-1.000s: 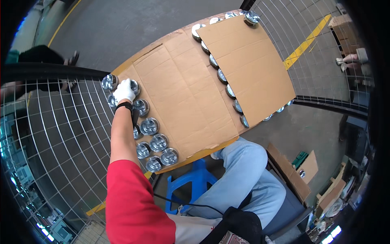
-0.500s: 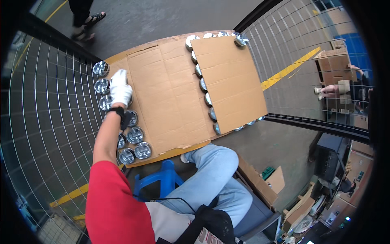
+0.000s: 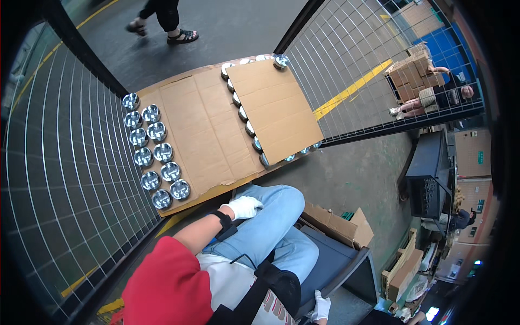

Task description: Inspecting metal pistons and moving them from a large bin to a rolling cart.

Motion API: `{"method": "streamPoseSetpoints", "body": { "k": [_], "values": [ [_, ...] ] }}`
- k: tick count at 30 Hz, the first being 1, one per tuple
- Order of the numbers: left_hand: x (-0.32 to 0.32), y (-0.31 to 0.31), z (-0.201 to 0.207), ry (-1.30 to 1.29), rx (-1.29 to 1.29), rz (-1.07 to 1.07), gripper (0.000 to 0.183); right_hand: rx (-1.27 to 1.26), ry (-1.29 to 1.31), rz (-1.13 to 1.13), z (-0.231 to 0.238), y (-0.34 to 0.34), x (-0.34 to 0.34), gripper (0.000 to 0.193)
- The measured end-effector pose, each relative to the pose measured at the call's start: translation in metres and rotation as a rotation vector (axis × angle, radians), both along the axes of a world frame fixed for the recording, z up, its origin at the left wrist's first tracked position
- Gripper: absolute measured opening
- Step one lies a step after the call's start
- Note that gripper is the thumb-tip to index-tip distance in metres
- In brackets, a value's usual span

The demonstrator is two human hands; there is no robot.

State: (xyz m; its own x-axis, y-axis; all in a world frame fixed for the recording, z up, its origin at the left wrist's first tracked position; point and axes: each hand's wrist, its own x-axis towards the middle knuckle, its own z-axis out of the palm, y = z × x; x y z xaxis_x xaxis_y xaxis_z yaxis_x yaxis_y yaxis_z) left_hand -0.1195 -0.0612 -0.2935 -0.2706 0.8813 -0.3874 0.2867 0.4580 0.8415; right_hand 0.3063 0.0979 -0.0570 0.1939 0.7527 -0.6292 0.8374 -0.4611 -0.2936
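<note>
Left hand (image 3: 244,207) rests on jeans (image 3: 279,208), right hand (image 3: 321,306) by the seat (image 3: 317,257), either grip impossible to tell; pistons (image 3: 156,131) probably sit safest spaced apart on cardboard (image 3: 196,124).

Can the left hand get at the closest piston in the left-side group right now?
Probably yes: the gloved left hand is by the blue jeans, and that piston stands uncovered near the cardboard sheet's front edge, with nothing visible blocking the way.

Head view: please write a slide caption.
White gloved left hand at blue jeans; round silver metal parts along brown cardboard.
</note>
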Motion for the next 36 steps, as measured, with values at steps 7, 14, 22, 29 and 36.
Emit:
{"method": "streamPoseSetpoints", "body": {
  "k": [7, 14, 22, 29, 36],
  "values": [
    [-0.090, -0.062, 0.011, 0.348, -0.081, 0.170, 0.038, 0.143, 0.133, 0.002, -0.035, 0.009, 0.029, 0.029],
    [-0.261, -0.237, -0.039, 0.717, -0.383, 0.817, 0.030, 0.181, 0.087, 0.006, -0.033, 0.011, 0.020, 0.034],
    [-0.381, -0.343, -0.060, 0.829, -0.758, 1.005, 0.026, -0.099, -0.006, -0.235, 0.028, -0.013, -0.065, 0.037],
    [-0.436, -0.353, -0.104, 0.854, -0.778, 0.849, 0.031, -0.078, -0.079, -0.305, 0.003, 0.009, 0.006, 0.034],
    [-0.450, -0.365, -0.134, 0.795, -0.717, 0.837, 0.032, -0.090, -0.222, -0.307, 0.000, 0.022, 0.023, 0.041]
  ]
}}
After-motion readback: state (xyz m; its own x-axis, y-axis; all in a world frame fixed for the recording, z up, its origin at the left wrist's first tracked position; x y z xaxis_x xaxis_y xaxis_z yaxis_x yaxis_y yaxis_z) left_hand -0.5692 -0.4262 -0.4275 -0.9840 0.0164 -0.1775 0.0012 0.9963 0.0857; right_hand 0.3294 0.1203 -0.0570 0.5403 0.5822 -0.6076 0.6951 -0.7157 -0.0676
